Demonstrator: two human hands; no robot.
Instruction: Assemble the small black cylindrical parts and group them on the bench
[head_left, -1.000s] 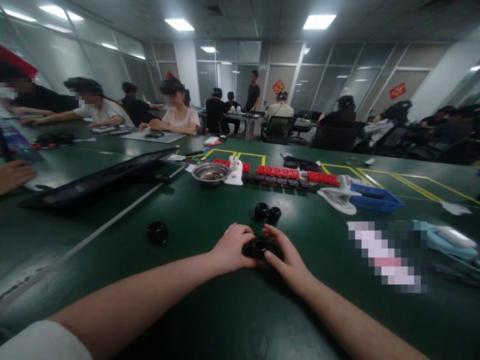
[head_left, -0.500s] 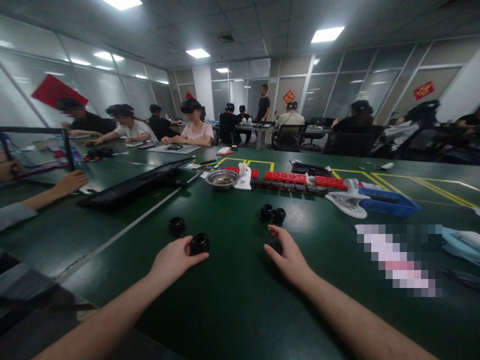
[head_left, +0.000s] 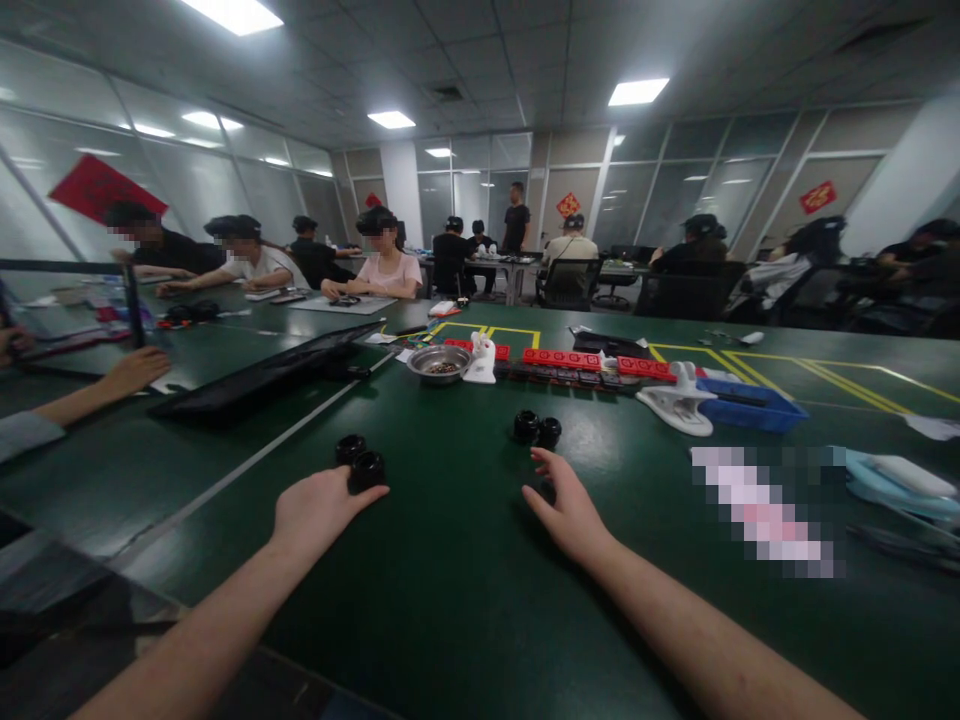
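My left hand (head_left: 319,505) grips a glossy black round piece with a hollow top (head_left: 367,470), thumb on its near side. Right behind that piece stands a similar black round piece (head_left: 349,449); the two look close together, but whether they touch I cannot tell. Over the table, my right hand (head_left: 566,505) is open, thumb and fingers apart with nothing between them. Just beyond its fingertips two more black round pieces (head_left: 526,427) stand side by side on the green tabletop (head_left: 450,560).
Farther back are a metal bowl of small parts (head_left: 439,366), a white clamp (head_left: 481,360), red strips (head_left: 566,359), another white clamp (head_left: 679,405) and a blue tray (head_left: 757,405). A black panel (head_left: 270,370) lies left. A co-worker's hand (head_left: 139,372) is at the left edge.
My left hand has moved the held black piece left, up to the one behind it. My right hand has stayed open in nearly the same place. The camera view has shifted slightly.
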